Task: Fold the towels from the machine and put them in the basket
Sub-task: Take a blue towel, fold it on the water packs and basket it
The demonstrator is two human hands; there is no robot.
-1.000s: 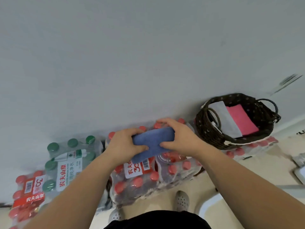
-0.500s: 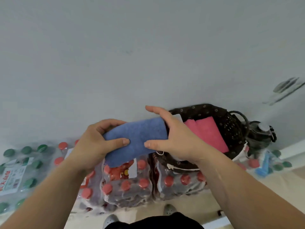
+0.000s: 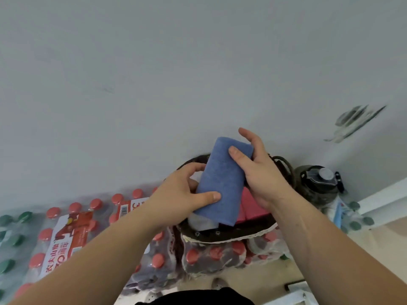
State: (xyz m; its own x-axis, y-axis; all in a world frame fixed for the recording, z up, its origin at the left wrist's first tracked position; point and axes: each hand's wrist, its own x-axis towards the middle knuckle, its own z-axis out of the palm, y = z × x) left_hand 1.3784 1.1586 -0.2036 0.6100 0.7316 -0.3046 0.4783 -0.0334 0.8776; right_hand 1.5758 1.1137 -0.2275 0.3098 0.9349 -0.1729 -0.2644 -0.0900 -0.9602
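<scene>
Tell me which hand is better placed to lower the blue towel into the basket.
Probably left: the left hand pinches the blue towel at its lower end, above the basket; the right hand holds the raised end.

Storage corner of a home: shrink-wrapped packs of bottled water (image 3: pixel 66 238) along a bare grey wall (image 3: pixel 154 62).

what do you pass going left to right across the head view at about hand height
green-capped bottles → red-capped bottle pack → left hand → blue towel → right hand → dark water jug
</scene>
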